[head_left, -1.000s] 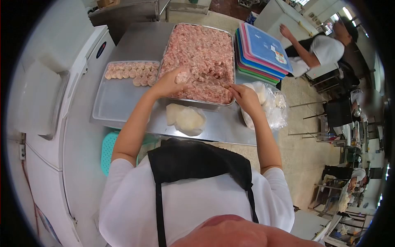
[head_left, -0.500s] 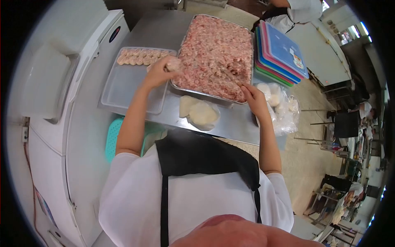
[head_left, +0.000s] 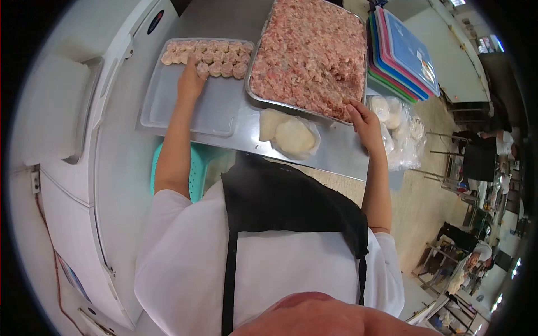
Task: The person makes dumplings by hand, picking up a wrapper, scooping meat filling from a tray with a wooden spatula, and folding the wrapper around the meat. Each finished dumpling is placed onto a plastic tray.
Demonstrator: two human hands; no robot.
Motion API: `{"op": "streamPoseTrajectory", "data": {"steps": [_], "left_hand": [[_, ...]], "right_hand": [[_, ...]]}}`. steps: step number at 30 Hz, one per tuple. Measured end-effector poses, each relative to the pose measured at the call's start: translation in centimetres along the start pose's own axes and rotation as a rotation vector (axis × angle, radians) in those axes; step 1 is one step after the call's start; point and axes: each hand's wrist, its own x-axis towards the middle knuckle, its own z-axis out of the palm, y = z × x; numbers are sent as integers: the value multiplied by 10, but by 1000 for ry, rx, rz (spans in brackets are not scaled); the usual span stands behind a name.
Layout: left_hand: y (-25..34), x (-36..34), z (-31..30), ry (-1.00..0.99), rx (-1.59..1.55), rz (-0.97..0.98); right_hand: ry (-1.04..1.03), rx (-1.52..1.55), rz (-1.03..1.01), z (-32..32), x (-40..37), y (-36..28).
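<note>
My left hand [head_left: 191,82] is over the clear plastic tray [head_left: 188,112], its fingers closed around a meat-filled dumpling [head_left: 202,69] at the near end of the rows of dumplings [head_left: 227,56]. To the right stands a deep metal pan [head_left: 305,109] heaped with pinkish ground meat [head_left: 308,50]. At its near right corner, my right hand [head_left: 365,120] has its fingers pinched together; whatever thin thing it grips is hard to make out. Between the hands, a stack of round pale dough wrappers [head_left: 292,136] lies on the metal table.
Stacked coloured plastic lids [head_left: 406,53] stand right of the pan. Clear bags of pale wrappers [head_left: 399,129] lie at the table's right edge. A turquoise basket [head_left: 196,173] is below the table, and a white refrigerator [head_left: 117,168] stands at left. People work farther right.
My left hand has moved left from the pan's edge to the dumpling rows, carrying a dumpling. My right hand remains at the pan's near corner. The view has shifted, and more dumplings show.
</note>
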Motion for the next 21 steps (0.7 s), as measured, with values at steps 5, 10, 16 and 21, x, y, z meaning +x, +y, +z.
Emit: {"op": "streamPoseTrajectory", "data": {"steps": [5,10,16,21], "left_hand": [[-10,20,13,1,87,146],[1,11,-4,-179,160,136],[128,-59,-29,-209,-183,664],[176,-134,22,-606,-371,763]], "right_hand": [[28,-66,-124,3,-2,8],[44,-390,-115,-19,3,15],[194,-1051,-277,-69,43,12],[288,-1224,-458,-78,88,10]]}}
